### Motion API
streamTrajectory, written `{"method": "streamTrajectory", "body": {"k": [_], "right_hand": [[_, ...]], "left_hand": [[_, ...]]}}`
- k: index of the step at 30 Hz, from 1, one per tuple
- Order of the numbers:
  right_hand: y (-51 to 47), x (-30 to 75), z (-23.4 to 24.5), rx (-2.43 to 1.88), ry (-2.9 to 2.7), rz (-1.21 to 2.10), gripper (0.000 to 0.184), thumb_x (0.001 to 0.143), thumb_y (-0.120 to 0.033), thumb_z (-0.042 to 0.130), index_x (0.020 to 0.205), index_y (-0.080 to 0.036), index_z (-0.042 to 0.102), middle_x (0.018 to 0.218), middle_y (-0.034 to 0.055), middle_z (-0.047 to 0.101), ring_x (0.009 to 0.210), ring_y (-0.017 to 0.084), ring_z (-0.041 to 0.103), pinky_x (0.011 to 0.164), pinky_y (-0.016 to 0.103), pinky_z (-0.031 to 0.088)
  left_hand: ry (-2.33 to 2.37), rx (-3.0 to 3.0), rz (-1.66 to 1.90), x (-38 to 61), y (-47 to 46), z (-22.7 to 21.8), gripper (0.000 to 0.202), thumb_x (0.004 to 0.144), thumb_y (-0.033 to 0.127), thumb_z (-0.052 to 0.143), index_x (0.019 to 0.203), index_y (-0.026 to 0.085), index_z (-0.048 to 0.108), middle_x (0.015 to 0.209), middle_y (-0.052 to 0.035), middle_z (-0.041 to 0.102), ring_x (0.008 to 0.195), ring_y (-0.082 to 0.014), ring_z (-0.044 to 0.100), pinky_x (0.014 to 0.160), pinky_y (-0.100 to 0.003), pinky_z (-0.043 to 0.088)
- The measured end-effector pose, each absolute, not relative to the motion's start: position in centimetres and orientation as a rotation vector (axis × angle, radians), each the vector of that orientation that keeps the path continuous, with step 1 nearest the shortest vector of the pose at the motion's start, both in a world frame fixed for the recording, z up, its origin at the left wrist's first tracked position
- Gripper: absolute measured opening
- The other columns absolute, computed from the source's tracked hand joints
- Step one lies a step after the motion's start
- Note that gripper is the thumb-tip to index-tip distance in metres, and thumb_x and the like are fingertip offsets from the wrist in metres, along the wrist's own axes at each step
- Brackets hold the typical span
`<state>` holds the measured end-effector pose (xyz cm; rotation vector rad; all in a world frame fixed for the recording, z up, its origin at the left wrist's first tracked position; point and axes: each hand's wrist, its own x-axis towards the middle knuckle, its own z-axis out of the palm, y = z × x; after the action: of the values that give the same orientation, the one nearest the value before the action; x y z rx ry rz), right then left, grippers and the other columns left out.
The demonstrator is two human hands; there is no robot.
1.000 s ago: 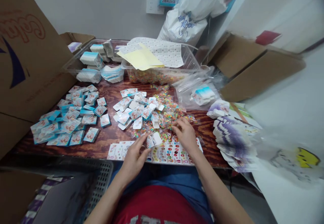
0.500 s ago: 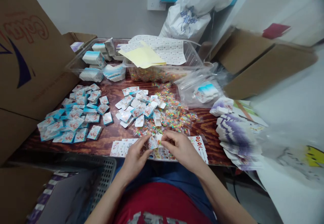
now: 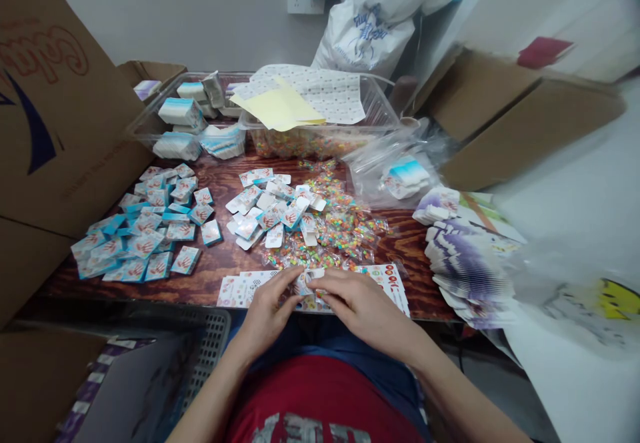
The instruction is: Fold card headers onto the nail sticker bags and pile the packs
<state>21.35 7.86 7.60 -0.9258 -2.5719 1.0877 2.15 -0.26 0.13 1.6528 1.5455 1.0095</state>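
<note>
My left hand (image 3: 267, 313) and my right hand (image 3: 363, 306) meet at the front edge of the wooden table (image 3: 220, 289). Between their fingertips is a small white printed card (image 3: 307, 283), partly hidden, with a bit of clear bag against it. Under my hands lie sticker sheets (image 3: 385, 281) with colourful round prints. Just beyond my fingers spreads a heap of small clear packets of multicoloured beads (image 3: 343, 233), mixed with loose white-and-blue cards (image 3: 265, 213). A larger spread of blue-edged cards (image 3: 143, 229) lies further left.
Clear plastic tubs (image 3: 313, 139) with beads and paper sheets stand at the back. A clear bag of cards (image 3: 403, 179) and a stack of purple-printed cards (image 3: 465, 273) lie right. Cardboard flaps (image 3: 55, 109) and a grey plastic crate (image 3: 213, 343) border the table.
My right hand has slid left and lower, closing in on the card beside my left hand. The sticker sheet under them is more covered, and the view has tilted slightly.
</note>
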Motion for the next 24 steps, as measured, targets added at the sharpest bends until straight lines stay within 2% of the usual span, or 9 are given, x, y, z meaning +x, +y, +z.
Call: {"method": "streamTrajectory", "body": {"k": [5, 9, 13, 19, 24], "right_hand": [[8.1, 21.2, 7.5, -1.005, -2.671, 0.986, 0.035, 0.089, -0.008, 0.047, 0.109, -0.025, 0.071, 0.101, 0.0045, 0.072, 0.09, 0.02, 0.065, 0.078, 0.029, 0.043], [8.4, 20.4, 7.3, -1.113, -2.763, 0.935, 0.032, 0.085, -0.005, 0.049, 0.095, -0.022, 0.074, 0.091, 0.0054, 0.073, 0.084, 0.021, 0.066, 0.074, 0.029, 0.043], [9.4, 19.7, 6.1, -1.207, -2.595, 1.099, 0.03, 0.081, -0.003, 0.05, 0.082, -0.02, 0.075, 0.087, 0.0043, 0.073, 0.082, 0.019, 0.066, 0.074, 0.028, 0.044], [10.2, 20.0, 4.3, -1.205, -2.279, 1.302, 0.028, 0.077, -0.001, 0.052, 0.08, -0.019, 0.074, 0.079, 0.0021, 0.072, 0.075, 0.017, 0.065, 0.073, 0.026, 0.046], [10.5, 20.0, 4.5, -1.185, -2.298, 1.297, 0.026, 0.076, -0.002, 0.052, 0.079, -0.018, 0.074, 0.084, 0.004, 0.071, 0.08, 0.018, 0.065, 0.076, 0.028, 0.047]], "left_hand": [[1.557, 1.724, 0.991, 2.1, -0.4, -0.1, 0.047, 0.091, 0.018, 0.056, 0.137, 0.027, 0.049, 0.135, -0.0086, 0.059, 0.126, -0.0227, 0.054, 0.106, -0.043, 0.045], [1.551, 1.855, 0.951, 2.3, -0.5, -0.6, 0.048, 0.092, 0.015, 0.052, 0.138, 0.026, 0.046, 0.136, -0.0088, 0.058, 0.126, -0.0216, 0.054, 0.107, -0.042, 0.044], [1.592, 1.963, 0.904, 2.5, -0.3, -0.9, 0.05, 0.092, 0.013, 0.05, 0.14, 0.025, 0.044, 0.135, -0.0094, 0.059, 0.126, -0.0218, 0.054, 0.106, -0.043, 0.045], [1.636, 1.996, 0.878, 2.4, 0.3, -0.5, 0.048, 0.092, 0.011, 0.049, 0.139, 0.024, 0.046, 0.134, -0.0102, 0.059, 0.124, -0.0232, 0.054, 0.104, -0.044, 0.047], [1.632, 2.019, 0.838, 2.8, 0.3, -0.5, 0.048, 0.092, 0.011, 0.048, 0.138, 0.025, 0.048, 0.135, -0.01, 0.058, 0.123, -0.0249, 0.056, 0.102, -0.046, 0.049]]}}
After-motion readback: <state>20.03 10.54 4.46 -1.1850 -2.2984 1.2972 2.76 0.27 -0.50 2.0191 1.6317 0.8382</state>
